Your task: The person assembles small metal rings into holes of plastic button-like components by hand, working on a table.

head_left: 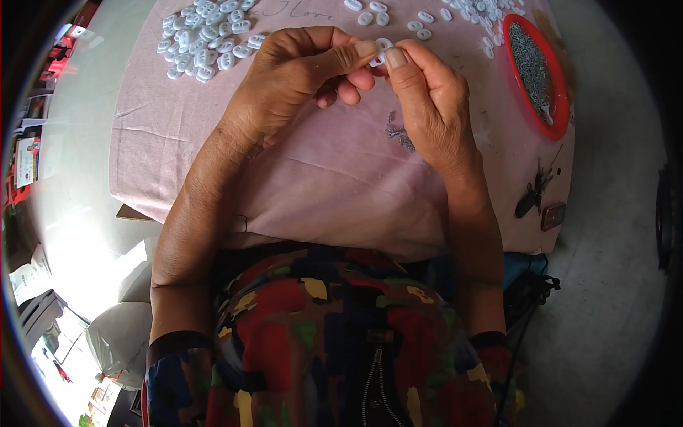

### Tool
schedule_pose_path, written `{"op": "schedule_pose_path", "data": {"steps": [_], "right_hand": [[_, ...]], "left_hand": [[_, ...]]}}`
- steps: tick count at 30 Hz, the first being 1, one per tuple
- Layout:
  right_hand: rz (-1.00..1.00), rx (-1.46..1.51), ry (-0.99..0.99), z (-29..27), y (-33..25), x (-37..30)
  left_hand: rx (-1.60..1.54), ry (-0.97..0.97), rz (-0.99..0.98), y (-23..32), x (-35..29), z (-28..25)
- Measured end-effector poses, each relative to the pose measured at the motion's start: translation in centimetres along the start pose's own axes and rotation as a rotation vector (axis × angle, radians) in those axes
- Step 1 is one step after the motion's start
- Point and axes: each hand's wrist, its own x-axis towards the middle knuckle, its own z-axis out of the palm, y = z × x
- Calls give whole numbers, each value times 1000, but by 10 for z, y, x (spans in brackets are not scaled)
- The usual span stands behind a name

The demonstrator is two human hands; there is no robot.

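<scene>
Fingertips [366, 48] of the left hand [299, 71] and those of the right hand [435, 96] meet, in the head view, on one small white oval plastic piece with holes [381, 51], raised over the far part of the surface, which is covered in pink cloth [327, 192]. The left hand pinches it between thumb and forefinger, its other fingers loosely curled below; the right hand is nearly closed, its thumb pressed against the piece's right side, though I cannot tell whether it grips anything more.

Beyond the left hand lies a crowded pile of similar white oval pieces [206, 32]. A few loose white ovals [420, 27] are scattered past the right hand, and a further spread of white pieces [480, 14] reaches toward a red oval plastic dish [560, 117] filled with small grey metal screws [530, 64]. Just beside the right wrist, a little cluster of grey screws [400, 135] rests on the cloth. Near the right edge lie dark keys [528, 203] and a small dark rectangular object [553, 216].
</scene>
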Motion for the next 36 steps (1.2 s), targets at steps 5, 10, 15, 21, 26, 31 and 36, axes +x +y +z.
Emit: {"op": "schedule_pose_path", "data": {"steps": [5, 10, 15, 21, 26, 31, 36], "right_hand": [[2, -19, -15, -5, -6, 0], [-209, -262, 11, -4, -3, 2], [-310, -439, 36, -3, -6, 2], [-397, -515, 101, -2, -2, 2], [-447, -527, 82, -6, 4, 3], [-394, -603, 12, -10, -2, 1], [-497, -495, 128, -3, 5, 6]], "left_hand": [[-36, -2, -17, 0, 2, -2], [-89, -10, -59, -1, 3, -3], [-58, -10, -66, -5, 2, -4], [17, 4, -98, 0, 0, -4], [35, -30, -104, 2, 1, -6], [21, 43, -42, 2, 1, 3], [58, 11, 45, -4, 2, 2]]}}
